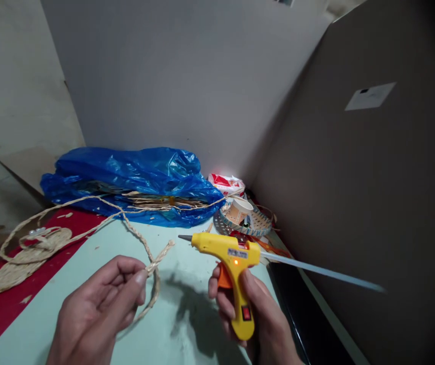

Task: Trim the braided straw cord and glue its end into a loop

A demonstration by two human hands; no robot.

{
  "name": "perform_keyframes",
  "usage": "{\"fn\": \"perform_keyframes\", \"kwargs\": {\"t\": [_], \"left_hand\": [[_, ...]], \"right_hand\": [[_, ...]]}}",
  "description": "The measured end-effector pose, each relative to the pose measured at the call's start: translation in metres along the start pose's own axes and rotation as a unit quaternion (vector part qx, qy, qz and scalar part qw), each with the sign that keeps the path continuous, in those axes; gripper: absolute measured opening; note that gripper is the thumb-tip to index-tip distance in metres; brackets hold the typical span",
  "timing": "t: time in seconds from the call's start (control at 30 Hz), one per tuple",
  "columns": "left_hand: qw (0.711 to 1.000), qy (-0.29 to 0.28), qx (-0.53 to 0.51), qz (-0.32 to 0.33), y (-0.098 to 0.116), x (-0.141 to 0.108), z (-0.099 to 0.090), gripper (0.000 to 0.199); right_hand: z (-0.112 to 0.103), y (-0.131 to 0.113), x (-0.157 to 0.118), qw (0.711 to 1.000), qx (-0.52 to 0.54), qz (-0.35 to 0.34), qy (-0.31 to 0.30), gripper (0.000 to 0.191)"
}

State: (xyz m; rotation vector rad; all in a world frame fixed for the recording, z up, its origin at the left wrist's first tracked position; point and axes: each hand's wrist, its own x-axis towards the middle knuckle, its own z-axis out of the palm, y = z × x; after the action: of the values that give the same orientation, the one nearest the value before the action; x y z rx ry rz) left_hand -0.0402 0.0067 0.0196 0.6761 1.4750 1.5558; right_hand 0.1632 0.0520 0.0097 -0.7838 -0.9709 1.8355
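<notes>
Between thumb and fingers, my left hand [107, 299] pinches a braided straw cord [137, 234] close to its end, which points up and right. The rest of the cord loops away to the left and back over the table. My right hand [257, 309] is wrapped around the handle of a yellow hot glue gun [223, 247], fingers at its orange trigger. Its dark nozzle faces left, a short gap from the cord's end. An orange light glows on its side, and a long clear glue stick [324, 271] sticks out of its back.
A blue plastic bag [126, 167] with flat straw material lies at the back. Right of it are a woven basket [259, 225] holding a paper cup [239, 210], and a red-and-white packet [227, 182]. A woven slipper sole [20, 266] rests at left. A black flat object [304, 314] lies at right, below a grey wall.
</notes>
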Motion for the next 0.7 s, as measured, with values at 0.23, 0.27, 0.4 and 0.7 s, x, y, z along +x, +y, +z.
{"fn": "perform_keyframes", "kwargs": {"t": [0.23, 0.27, 0.4, 0.7], "left_hand": [[0.998, 0.002, -0.056, -0.007, 0.002, 0.022, -0.006, 0.042], [0.998, 0.001, -0.059, -0.006, 0.003, 0.022, -0.005, 0.042], [0.998, -0.015, -0.050, -0.019, 0.004, 0.018, -0.002, 0.040], [0.991, -0.120, -0.020, -0.047, -0.005, 0.007, 0.000, 0.036]], "right_hand": [[-0.006, 0.006, 0.014, 0.989, 0.122, 0.063, 0.050, 0.043], [-0.008, 0.008, 0.015, 0.990, 0.108, 0.060, 0.061, 0.042], [-0.017, 0.017, 0.017, 0.994, -0.006, 0.069, 0.088, 0.041], [-0.036, 0.004, 0.016, 0.949, -0.303, 0.074, 0.051, 0.054]]}}
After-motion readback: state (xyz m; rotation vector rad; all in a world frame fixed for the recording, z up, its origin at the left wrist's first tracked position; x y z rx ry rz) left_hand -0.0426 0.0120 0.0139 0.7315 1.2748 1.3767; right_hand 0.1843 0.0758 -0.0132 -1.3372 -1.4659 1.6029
